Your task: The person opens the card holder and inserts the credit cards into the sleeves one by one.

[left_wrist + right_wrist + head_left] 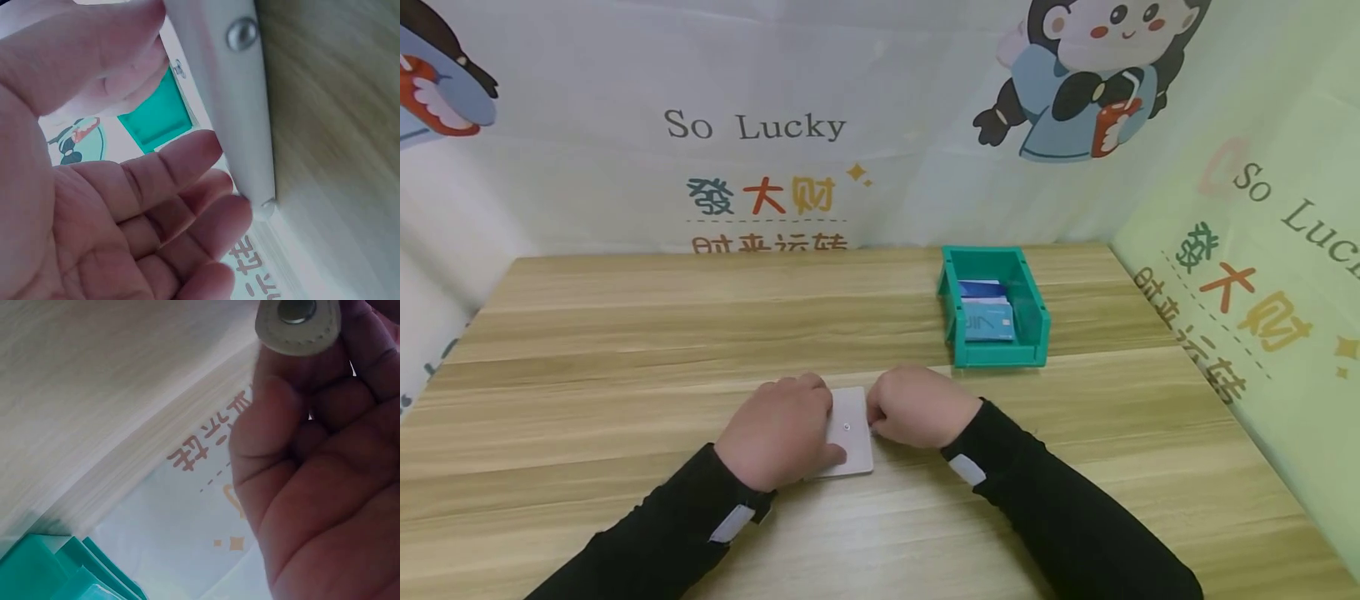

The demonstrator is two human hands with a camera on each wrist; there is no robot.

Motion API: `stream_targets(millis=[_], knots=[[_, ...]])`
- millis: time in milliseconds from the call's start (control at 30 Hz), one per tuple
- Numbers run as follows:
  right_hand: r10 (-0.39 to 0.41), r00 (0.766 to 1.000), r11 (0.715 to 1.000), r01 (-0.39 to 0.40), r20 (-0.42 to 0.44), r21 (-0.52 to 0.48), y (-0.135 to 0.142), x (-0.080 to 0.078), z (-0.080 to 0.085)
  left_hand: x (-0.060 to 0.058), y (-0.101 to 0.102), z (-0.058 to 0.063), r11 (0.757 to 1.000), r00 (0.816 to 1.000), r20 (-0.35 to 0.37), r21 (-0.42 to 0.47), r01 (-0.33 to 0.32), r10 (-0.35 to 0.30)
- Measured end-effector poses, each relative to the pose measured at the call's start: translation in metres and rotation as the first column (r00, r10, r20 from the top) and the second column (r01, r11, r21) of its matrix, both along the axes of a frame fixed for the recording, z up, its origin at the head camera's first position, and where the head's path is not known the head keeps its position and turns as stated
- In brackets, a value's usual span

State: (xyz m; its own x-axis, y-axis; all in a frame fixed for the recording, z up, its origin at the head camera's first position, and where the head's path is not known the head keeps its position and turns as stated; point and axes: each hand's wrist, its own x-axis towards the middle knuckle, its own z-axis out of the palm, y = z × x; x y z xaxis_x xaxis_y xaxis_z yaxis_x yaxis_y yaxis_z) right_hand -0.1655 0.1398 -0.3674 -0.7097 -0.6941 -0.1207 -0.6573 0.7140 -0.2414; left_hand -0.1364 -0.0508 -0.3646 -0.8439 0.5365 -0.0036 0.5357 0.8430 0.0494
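A small white card holder with a tiny logo stands or lies on the wooden table, between my two hands. My left hand grips its left side, thumb near the lower edge and fingers along the far edge. In the left wrist view, a round metal snap stud shows on the holder's narrow side. My right hand is at the right edge, its fingers curled. Seen from the right wrist, those fingers hold a pale stitched strap tab with a metal snap.
A green open-front bin stands at the back right of the wooden table. Blue and white cards lie inside it. Printed cloth hangs behind the table and along its sides.
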Motion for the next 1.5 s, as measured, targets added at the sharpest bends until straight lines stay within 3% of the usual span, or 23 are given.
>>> stream_targets(millis=[267, 533, 900, 1333, 1500], knots=[[-0.005, 1.0, 1.0, 0.005, -0.004, 0.025, -0.002, 0.001, -0.004, 0.005, 0.005, -0.001, 0.998, 0.998, -0.02, -0.039, 0.057, -0.057], [-0.014, 1.0, 1.0, 0.015, -0.017, 0.026, -0.005, 0.002, -0.007, 0.01, 0.007, -0.008, 0.998, 0.997, -0.059, -0.048, 0.039, -0.042], [-0.016, 1.0, 1.0, 0.016, -0.013, 0.018, -0.006, 0.0, -0.007, 0.011, 0.005, -0.007, 0.999, 0.997, -0.067, -0.017, 0.045, -0.046], [-0.028, 1.0, 0.999, 0.028, 0.006, 0.024, -0.005, -0.002, -0.005, 0.011, 0.001, 0.001, 0.996, 0.996, -0.003, 0.006, 0.088, -0.088], [-0.048, 0.999, 0.999, 0.048, 0.025, 0.012, -0.005, -0.001, -0.004, 0.011, 0.001, 0.005, 0.996, 0.996, 0.046, 0.048, 0.072, -0.074]])
